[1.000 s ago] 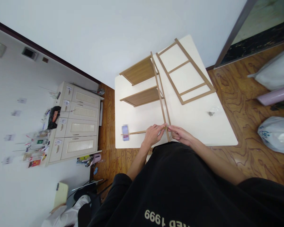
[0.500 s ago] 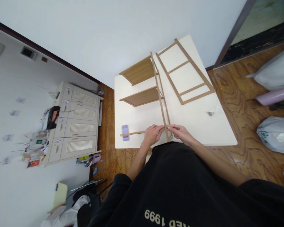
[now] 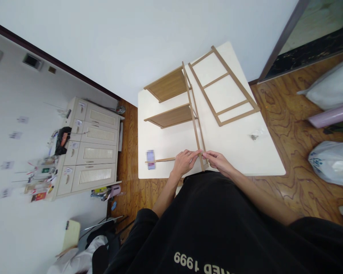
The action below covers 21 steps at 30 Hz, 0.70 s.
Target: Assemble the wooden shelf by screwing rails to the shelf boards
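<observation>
A wooden side frame (image 3: 194, 121) stands on edge on the white table (image 3: 246, 152), with an upper shelf board (image 3: 168, 84) and a lower shelf board (image 3: 171, 116) joined to it. Close to my body, a thin wooden rail (image 3: 165, 160) reaches the frame's near end. My left hand (image 3: 183, 163) is closed around the rail's end, its fingertips against the frame. On the frame's other side, the fingertips of my right hand (image 3: 219, 161) pinch together at the same joint. Whatever small thing lies between them is too tiny to name.
A second wooden frame (image 3: 236, 85) lies flat at the right. Near it is a clear bag of small metal hardware (image 3: 254, 137). A blurred purple item (image 3: 150, 155) lies by the rail's far end. White cabinets (image 3: 95, 133) stand left; plastic bags (image 3: 334, 161) sit on the floor right.
My left fingertips have shifted slightly toward the frame's near joint. My right hand stays pinched there, and the wooden parts have not visibly moved.
</observation>
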### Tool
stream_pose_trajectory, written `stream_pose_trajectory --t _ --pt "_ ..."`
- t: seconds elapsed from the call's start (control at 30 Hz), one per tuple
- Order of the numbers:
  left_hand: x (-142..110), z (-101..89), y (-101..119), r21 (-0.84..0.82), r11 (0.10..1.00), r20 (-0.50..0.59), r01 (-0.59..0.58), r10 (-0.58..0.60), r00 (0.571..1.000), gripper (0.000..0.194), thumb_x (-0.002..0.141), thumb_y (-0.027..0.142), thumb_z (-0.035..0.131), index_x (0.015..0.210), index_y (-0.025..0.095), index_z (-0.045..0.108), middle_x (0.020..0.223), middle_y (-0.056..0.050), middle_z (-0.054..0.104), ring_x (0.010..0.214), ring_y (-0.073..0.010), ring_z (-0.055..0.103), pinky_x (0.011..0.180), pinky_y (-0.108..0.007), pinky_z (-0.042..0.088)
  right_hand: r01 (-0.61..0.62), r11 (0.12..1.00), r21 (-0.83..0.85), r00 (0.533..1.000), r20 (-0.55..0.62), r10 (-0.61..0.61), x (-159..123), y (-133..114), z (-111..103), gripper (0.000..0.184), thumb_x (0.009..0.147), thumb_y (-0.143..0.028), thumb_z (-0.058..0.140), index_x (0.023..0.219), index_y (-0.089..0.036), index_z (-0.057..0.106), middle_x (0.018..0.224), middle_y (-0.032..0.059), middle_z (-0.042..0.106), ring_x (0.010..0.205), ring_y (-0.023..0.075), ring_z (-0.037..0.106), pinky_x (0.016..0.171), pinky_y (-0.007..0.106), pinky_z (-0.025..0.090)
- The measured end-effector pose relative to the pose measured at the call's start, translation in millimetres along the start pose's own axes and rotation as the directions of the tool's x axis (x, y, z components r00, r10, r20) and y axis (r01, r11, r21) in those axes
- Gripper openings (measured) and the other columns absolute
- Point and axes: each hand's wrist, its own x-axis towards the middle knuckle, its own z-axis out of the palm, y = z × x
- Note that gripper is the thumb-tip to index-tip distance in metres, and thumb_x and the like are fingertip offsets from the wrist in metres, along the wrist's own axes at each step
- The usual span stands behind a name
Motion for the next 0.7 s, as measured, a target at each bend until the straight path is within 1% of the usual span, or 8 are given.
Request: stream_pose_trajectory --t 0.17,0.3,0.4,0.5,0.63,0.7 --pt "1.1 -1.3 2.7 0.008 1.000 -0.027 -0.006 0.006 1.000 0.037 0.102 0.031 0.045 0.138 0.030 0.054 0.097 -0.002 0.073 0.092 -0.0177 0.063 0.078 -0.030 0.050 -0.059 0.996 0.072 0.998 -0.016 0.060 -1.0 -2.2 2.5 0.046 0.068 -0.061 0.076 0.082 -0.019 0.066 0.058 -0.0057 0.053 0.041 0.0025 0.022 0.039 0.024 0.013" --pt "0.5 -1.1 2.1 0.005 1.000 -0.033 0.003 -0.002 0.999 0.036 0.102 0.033 0.046 0.137 0.030 0.054 0.093 -0.002 0.073 0.090 -0.0174 0.064 0.076 -0.029 0.050 -0.079 0.993 0.093 0.997 0.006 0.079 -2.1 -4.4 3.8 0.044 0.069 -0.059 0.077 0.079 -0.018 0.064 0.054 -0.0080 0.046 0.042 0.0026 0.020 0.041 0.024 0.011" --pt "-1.0 1.7 0.0 -0.001 0.999 -0.050 0.035 -0.035 0.998 0.032 0.102 0.035 0.047 0.130 0.026 0.059 0.093 -0.003 0.072 0.089 -0.0167 0.065 0.077 -0.029 0.051 -0.103 0.990 0.101 0.995 0.024 0.101 -2.8 -6.2 4.0 0.044 0.068 -0.058 0.078 0.079 -0.018 0.063 0.050 -0.0096 0.041 0.042 0.0032 0.019 0.042 0.025 0.010" --pt "-1.6 3.0 -1.1 0.005 0.999 -0.055 0.040 -0.040 0.998 0.028 0.102 0.034 0.047 0.123 0.025 0.063 0.096 -0.004 0.073 0.090 -0.0169 0.065 0.078 -0.029 0.051 -0.115 0.986 0.122 0.993 0.038 0.111 -2.6 -7.0 3.5 0.043 0.069 -0.057 0.079 0.079 -0.018 0.063 0.051 -0.0099 0.040 0.043 0.0029 0.018 0.043 0.025 0.009" --pt "-0.9 -0.1 -0.2 0.038 0.999 -0.019 -0.016 0.017 1.000 0.034 0.103 0.032 0.045 0.135 0.031 0.057 0.098 -0.002 0.073 0.089 -0.0168 0.063 0.075 -0.028 0.049 -0.121 0.984 0.131 0.992 0.051 0.115 0.2 -3.1 2.3 0.043 0.069 -0.056 0.079 0.081 -0.017 0.063 0.054 -0.0092 0.043 0.043 0.0023 0.019 0.043 0.024 0.010" --pt "-0.4 -1.5 0.5 0.051 0.998 -0.001 -0.027 0.028 1.000 0.036 0.103 0.032 0.044 0.137 0.032 0.055 0.098 -0.001 0.073 0.090 -0.0165 0.062 0.076 -0.028 0.048 -0.130 0.984 0.125 0.991 0.045 0.125 2.0 0.3 1.5 0.044 0.069 -0.056 0.079 0.081 -0.017 0.063 0.056 -0.0087 0.044 0.043 0.0018 0.020 0.042 0.023 0.011"
